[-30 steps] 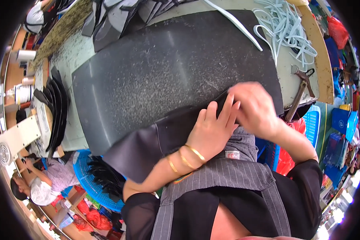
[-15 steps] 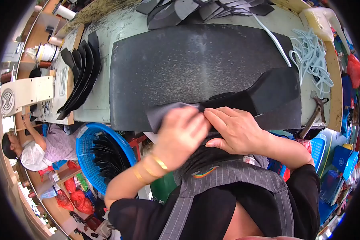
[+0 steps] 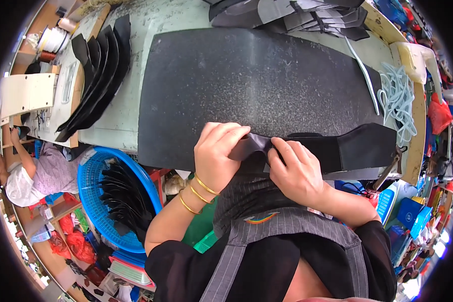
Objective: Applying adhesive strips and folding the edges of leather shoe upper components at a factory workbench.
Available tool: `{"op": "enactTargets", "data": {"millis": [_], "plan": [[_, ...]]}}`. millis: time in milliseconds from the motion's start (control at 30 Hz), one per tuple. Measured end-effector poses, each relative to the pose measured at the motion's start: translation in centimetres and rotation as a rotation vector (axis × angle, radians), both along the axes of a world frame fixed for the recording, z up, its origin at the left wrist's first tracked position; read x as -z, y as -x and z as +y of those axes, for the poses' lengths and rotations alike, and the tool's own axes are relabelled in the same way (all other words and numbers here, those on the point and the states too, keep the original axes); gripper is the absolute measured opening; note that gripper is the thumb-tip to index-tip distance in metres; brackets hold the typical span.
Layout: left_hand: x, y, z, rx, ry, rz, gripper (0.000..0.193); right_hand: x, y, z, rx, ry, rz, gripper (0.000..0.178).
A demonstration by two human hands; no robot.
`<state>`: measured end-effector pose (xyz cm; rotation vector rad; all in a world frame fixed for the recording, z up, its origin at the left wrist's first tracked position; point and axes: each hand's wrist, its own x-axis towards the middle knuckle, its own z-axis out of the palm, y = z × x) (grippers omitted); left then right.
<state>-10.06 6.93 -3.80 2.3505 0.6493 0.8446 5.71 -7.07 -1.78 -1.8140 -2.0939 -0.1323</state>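
Observation:
A long black piece of sheet material (image 3: 366, 150), joined by a seam and widening toward its right end, lies along the near edge of a dark worn board (image 3: 211, 75). My left hand (image 3: 217, 153) is closed on its left end, with the fingertips hiding that end. Between my hands the piece is lifted and bent into a shiny fold. My right hand (image 3: 298, 172) pinches it just right of the fold, thumb hidden beneath. The rest of the piece stretches away rightward, flat on the board.
Stacked black pieces (image 3: 103, 70) stand at the left, and more dark pieces (image 3: 287, 15) lie at the back. Pale blue cord (image 3: 398, 103) is heaped at the right, near a hammer-like tool (image 3: 391, 168). A blue basket (image 3: 88, 201) holds black pieces. Another person (image 3: 40, 171) sits far left.
My left hand, blurred and close to the right one before, now sits apart to the left. The piece's left end has gone from spread out to lifted and folded. The whole view has shifted.

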Motion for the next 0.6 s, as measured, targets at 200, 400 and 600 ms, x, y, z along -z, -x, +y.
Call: {"op": "enactTargets", "data": {"millis": [200, 400, 600], "plan": [[-0.5, 1.0, 3.4, 0.256, -0.434, 0.119, 0.031, 0.4, 1.9, -1.3, -0.014, 0.108, -0.228, 0.041], [-1.8, 0.8, 5.0, 0.469, -0.446, 0.163, 0.032, 0.0, 0.9, -0.1, 0.007, 0.229, 0.055, 0.081], [-1.1, 1.0, 5.3, 0.34, -0.022, 0.2, 0.034, 0.5, 0.9, 0.5, -0.044, 0.197, 0.069, 0.085]]}}
